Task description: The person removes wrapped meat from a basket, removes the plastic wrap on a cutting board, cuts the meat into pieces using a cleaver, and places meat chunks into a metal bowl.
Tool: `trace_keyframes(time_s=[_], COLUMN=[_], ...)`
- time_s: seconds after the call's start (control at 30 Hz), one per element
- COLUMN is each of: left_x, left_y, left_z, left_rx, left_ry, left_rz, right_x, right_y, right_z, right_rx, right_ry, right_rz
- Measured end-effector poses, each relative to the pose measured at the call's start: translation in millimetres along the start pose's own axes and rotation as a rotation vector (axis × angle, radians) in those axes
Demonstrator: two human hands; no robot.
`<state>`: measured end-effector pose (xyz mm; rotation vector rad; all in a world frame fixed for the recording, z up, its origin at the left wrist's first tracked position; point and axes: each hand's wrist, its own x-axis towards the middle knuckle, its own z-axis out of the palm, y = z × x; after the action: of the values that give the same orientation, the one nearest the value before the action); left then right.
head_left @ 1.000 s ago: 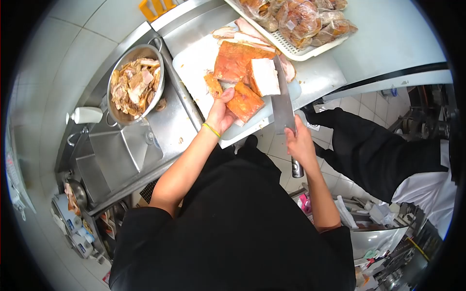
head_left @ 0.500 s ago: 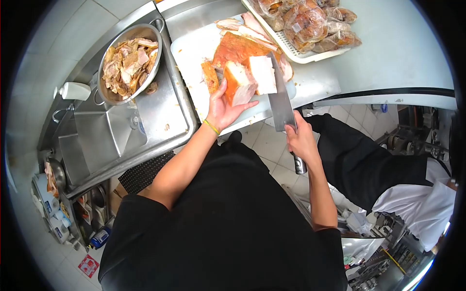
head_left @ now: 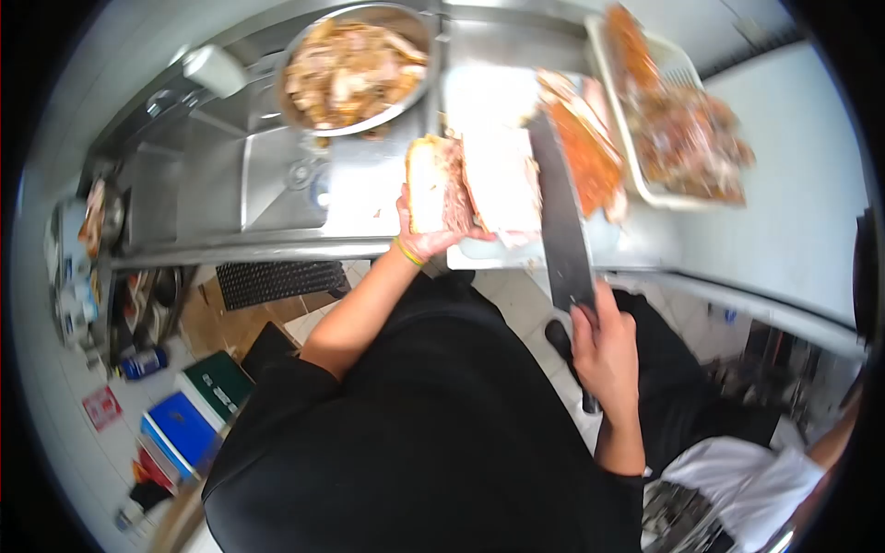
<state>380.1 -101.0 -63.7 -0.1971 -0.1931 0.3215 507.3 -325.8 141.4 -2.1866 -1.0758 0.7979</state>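
Observation:
My left hand point(head_left: 426, 243) is wrapped around the lower end of a thick chunk of roast pork point(head_left: 441, 189), its fingers reaching under a pale slab of pork point(head_left: 502, 180) beside it. The cleaver point(head_left: 562, 226) is gripped by the handle in my right hand point(head_left: 606, 346). Its blade points away from me, alongside the pale slab's right edge. Beyond the blade lies a larger reddish-brown roast piece point(head_left: 588, 152) on the white cutting board point(head_left: 604, 244). Both pork pieces in the left hand are over the board's left side, blurred by motion; whether they touch it I cannot tell.
A metal bowl point(head_left: 422, 92) of chopped meat stands at the sink unit point(head_left: 207, 175) on the left. To the right, a white basket point(head_left: 650, 192) holds bagged meat point(head_left: 687, 143) and a browned piece. A co-worker's black apron point(head_left: 668, 369) and white sleeve point(head_left: 747, 470) are close at right.
My view has swung right. The chunk and the pale slab have shifted left, away from the larger roast piece, with my left hand. The cleaver stays beside the slab.

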Motion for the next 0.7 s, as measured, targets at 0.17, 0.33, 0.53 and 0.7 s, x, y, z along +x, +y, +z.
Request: trace_keyframes(time_s=[0.17,0.33,0.53,0.7], left_x=[-58.6,-148.7,-317.5,-503.3], left_y=[41.5,127.0,281.8,449.1], left_z=[18.9,72.4,126.7,179.9], left_rx=[0.241,-0.104,0.127,0.297], left_ry=[0.146,-0.143,-0.363,-0.042], left_rz=[0.308,0.445,0.778,1.129], right_x=[12.3,59.2,82.1,94.3], right_y=[-40.2,-95.2,-162.7,-251.2], right_z=[24.0,83.3,221.6,348.8], right_rx=[0.29,0.379,0.451,0.529], right_ry=[-0.022,-0.04,-0.008,-0.17], right_rz=[0.035,-0.086,0.009,0.143])
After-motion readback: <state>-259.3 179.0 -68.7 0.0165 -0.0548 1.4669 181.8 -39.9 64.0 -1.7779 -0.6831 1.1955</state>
